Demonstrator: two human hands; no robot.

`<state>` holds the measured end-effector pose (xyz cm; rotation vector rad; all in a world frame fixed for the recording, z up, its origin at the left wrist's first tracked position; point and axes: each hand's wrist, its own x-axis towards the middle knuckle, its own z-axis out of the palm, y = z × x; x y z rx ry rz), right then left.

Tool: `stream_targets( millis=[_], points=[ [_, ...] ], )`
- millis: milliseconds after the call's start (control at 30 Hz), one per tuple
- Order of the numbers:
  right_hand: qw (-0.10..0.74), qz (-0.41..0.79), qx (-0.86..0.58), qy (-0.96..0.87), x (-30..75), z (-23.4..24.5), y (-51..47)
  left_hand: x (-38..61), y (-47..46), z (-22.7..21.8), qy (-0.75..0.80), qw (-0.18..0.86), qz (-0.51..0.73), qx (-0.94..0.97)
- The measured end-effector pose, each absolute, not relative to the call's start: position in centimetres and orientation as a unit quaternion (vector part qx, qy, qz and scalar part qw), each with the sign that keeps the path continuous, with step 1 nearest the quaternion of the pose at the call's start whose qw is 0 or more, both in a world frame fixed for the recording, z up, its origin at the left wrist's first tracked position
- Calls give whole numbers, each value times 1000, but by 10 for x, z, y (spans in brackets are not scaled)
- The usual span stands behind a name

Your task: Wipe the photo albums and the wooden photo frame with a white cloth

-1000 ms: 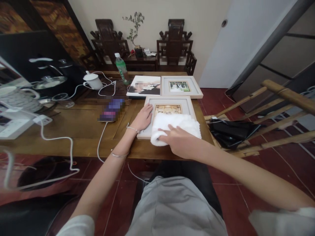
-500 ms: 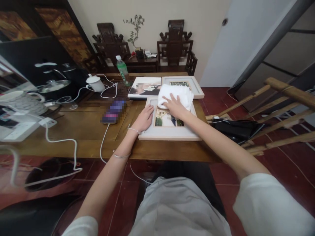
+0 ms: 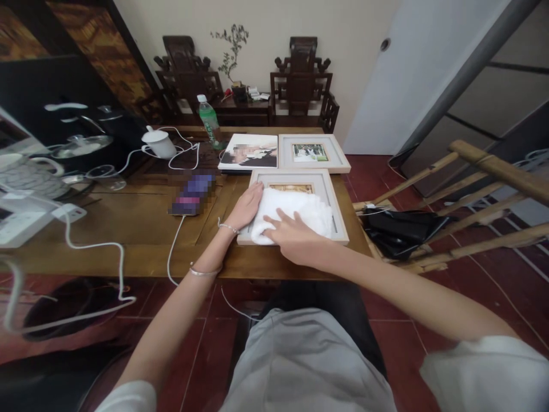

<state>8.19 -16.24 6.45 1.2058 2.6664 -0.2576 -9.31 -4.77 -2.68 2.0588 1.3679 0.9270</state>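
Note:
A framed photo [image 3: 338,209] with a pale wooden border lies flat near the table's front edge. Its picture is mostly hidden beneath a folded white towel [image 3: 295,203]. On the towel, near the front of the frame, my right hand [image 3: 295,234] presses down and holds it against the frame, fingers spread. My left hand [image 3: 247,206] rests on the frame's left side, its fingers stretched out flat, beside the towel's left edge. Behind lie a second framed photo [image 3: 338,154] and a white-edged photo panel [image 3: 249,143].
A green-labelled bottle [image 3: 210,123], a lidded white cup [image 3: 158,143] and a phone [image 3: 193,194] on a white cable stand or lie to the left. A kettle [image 3: 30,174] and a power strip [image 3: 26,223] are farther left. A wooden chair [image 3: 484,166] stands at right.
My right hand has drawn the towel from the frame's far edge toward me, uncovering the second framed photo behind. My left hand stays on the frame's left side.

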Motion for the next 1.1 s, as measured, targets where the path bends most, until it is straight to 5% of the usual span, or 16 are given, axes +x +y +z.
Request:
stream_targets(
  millis=[200,433,833,1100],
  points=[
    [50,-26,436,898,66,44,-112,-92,-49,-26,496,303,399,710],
    [7,34,471,881,61,31,-62,-90,-53,-25,488,254,377,745],
    [72,26,368,927,93,49,-155,-98,-42,-34,488,178,309,796],
    [80,113,455,880,150,48,-192,-102,-27,-51,468,118,317,816]
  ],
)
